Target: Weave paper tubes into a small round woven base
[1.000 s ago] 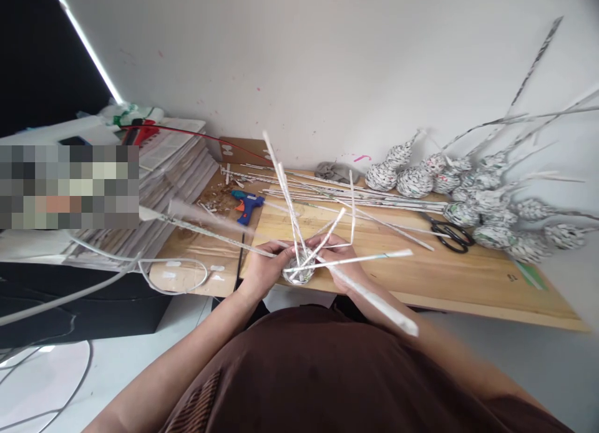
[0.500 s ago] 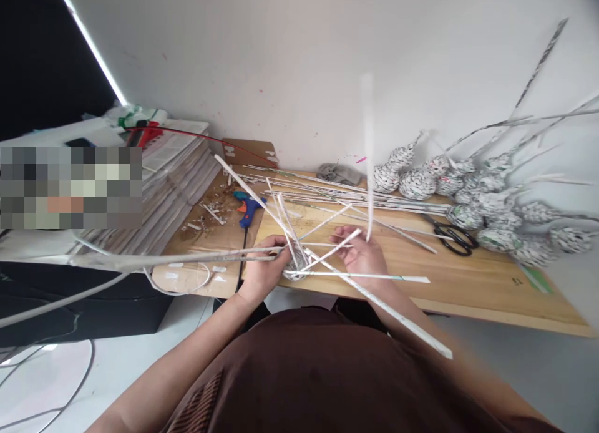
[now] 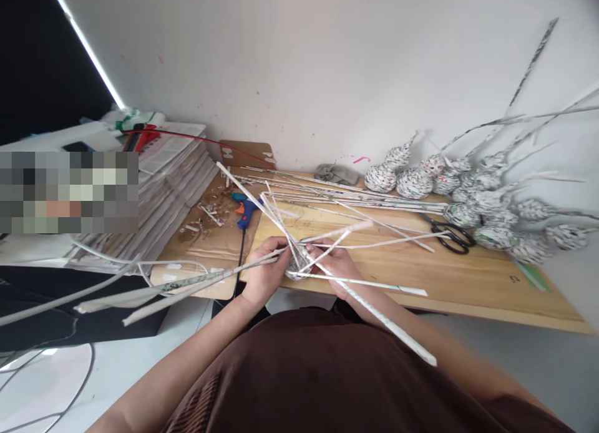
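Note:
A small woven paper piece (image 3: 298, 269) with long paper strips sticking out on several sides is between my two hands, near the table's front edge. My left hand (image 3: 266, 274) is closed on its left side, with strips running out past the fingers to the lower left. On the right side, my right hand (image 3: 336, 267) has its fingers closed at the base of the strips. One long white strip (image 3: 374, 308) crosses over my right hand and slants to the lower right. The fingertips of both hands are partly hidden by strips.
Several woven gourd shapes (image 3: 414, 182) stand at the back right beside black scissors (image 3: 453, 238). Loose paper sticks (image 3: 355, 199) lie across the wooden table (image 3: 472, 280). A blue glue gun (image 3: 247, 211) and stacked papers (image 3: 173, 189) are on the left.
My right hand has moved left and down to the woven piece. The strip that stood upright above it has come down. The strips at my left hand now hang lower.

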The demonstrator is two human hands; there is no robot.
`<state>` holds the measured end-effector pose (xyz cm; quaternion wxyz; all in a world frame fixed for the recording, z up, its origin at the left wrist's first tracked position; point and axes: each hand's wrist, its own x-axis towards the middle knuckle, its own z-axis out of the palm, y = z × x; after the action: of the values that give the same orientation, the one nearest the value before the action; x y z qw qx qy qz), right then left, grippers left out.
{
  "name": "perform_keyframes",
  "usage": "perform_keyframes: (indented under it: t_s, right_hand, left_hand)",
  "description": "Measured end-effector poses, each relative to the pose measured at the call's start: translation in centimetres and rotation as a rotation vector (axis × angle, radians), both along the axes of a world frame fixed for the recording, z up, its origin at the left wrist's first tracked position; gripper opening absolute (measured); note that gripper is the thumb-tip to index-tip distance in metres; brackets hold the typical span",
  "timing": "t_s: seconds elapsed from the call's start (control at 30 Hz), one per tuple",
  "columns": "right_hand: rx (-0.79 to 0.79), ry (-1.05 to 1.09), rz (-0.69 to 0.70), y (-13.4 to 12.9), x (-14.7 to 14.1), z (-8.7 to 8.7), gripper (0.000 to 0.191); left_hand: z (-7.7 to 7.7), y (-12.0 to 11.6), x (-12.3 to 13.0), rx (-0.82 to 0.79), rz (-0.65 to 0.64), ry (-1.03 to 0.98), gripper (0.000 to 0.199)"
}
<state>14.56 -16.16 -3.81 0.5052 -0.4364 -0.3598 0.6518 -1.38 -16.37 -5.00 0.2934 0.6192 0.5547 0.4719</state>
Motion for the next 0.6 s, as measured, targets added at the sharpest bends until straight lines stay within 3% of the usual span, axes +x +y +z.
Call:
perform_keyframes:
  t_s: [0.37,0.6]
  right_hand:
    - [0.102,-0.098,-0.011,-0.2,0.0,-0.4,0.031]
    - [0.064,-0.138,-0.09,0.4,-0.3,-1.3,0.029]
  left_hand:
    - [0.0,0.0,-0.1,0.202,0.012,0.179,0.012]
    - [-0.2,-0.2,-0.1,0.098,-0.032,-0.008,0.015]
